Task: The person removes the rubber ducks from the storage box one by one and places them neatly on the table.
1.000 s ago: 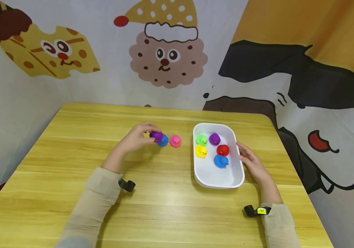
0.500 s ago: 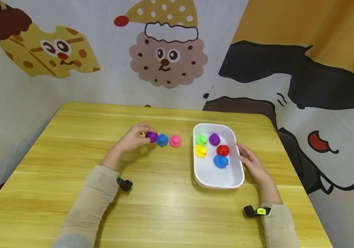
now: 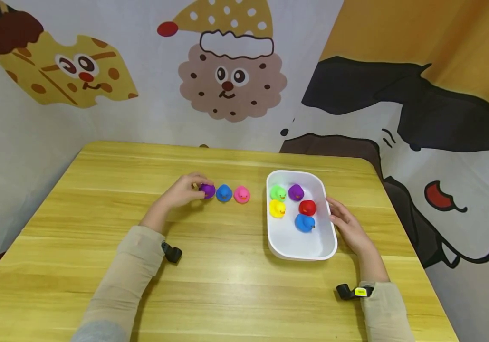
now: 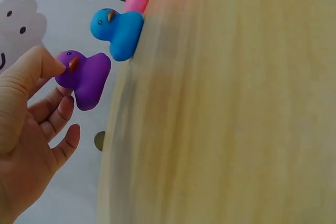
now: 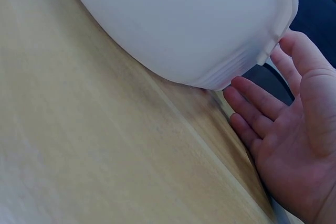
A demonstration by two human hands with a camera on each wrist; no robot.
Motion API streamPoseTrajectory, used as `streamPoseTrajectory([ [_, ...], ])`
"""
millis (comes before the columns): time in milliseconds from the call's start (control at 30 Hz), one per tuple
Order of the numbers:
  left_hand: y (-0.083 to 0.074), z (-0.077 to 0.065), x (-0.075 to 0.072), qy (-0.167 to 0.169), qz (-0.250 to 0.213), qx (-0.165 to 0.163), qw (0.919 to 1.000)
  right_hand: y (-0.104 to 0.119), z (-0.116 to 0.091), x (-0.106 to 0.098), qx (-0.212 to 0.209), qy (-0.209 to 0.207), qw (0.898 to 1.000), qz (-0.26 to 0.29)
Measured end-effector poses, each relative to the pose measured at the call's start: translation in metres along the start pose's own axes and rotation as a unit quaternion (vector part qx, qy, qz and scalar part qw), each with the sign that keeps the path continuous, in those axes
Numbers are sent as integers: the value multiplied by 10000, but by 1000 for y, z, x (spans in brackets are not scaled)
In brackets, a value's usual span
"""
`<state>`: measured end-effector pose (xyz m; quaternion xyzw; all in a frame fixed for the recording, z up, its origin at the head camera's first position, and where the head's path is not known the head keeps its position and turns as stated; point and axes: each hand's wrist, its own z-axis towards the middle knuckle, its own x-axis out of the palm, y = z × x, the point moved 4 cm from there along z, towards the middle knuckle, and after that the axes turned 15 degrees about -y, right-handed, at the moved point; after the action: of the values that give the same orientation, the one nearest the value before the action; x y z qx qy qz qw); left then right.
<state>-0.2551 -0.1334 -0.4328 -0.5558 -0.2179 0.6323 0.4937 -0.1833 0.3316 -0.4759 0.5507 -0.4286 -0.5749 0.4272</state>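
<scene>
My left hand (image 3: pixel 184 190) pinches a purple rubber duck (image 4: pixel 90 80) by its head between thumb and fingers. It is low over the table, at the left end of a short row; I cannot tell whether its base touches the wood. Beside it sit a blue rubber duck (image 3: pixel 224 193) and then a pink one (image 3: pixel 242 194), both upright. On the right, my right hand (image 3: pixel 349 225) touches the side wall of a white plastic tub (image 5: pixel 178 19), fingers extended and thumb at the rim. The far fingers are partly hidden behind the tub.
Inside the tub stand several ducks: green (image 3: pixel 278 193), yellow (image 3: pixel 277 209), purple (image 3: pixel 296 192), red (image 3: pixel 307 207) and blue (image 3: pixel 304 223). A wooden table (image 3: pixel 227 294) lies under everything, with a cartoon-printed cloth (image 3: pixel 141 123) behind its back edge.
My left hand has brought the purple duck leftward, from overlapping the blue duck to the left of it. The right hand and the tub have stayed put.
</scene>
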Motion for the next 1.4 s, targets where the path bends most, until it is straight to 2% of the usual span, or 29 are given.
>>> streamPoseTrajectory([
  [167,8,-1,2,19,-27,-100,9999,-1,0,0,-1,1,10000,-30],
  [567,16,-2,2,-5,-38,-422,9991,1,0,-1,-79,-10,9999,136],
  [867,14,-2,-3,-38,-5,-207,9998,-2,3,0,-156,-59,9997,187],
  [933,8,-2,-4,-121,103,-129,9998,-3,3,1,-175,-31,9996,213],
  [1067,-16,1,0,-325,220,122,9992,-4,2,1,-179,-17,9994,284],
  [1200,-45,4,10,-496,107,424,9978,-5,2,-1,-120,-16,9997,228],
  [1400,-80,4,31,-726,-12,778,9943,-5,3,-2,-100,-14,9999,136],
])
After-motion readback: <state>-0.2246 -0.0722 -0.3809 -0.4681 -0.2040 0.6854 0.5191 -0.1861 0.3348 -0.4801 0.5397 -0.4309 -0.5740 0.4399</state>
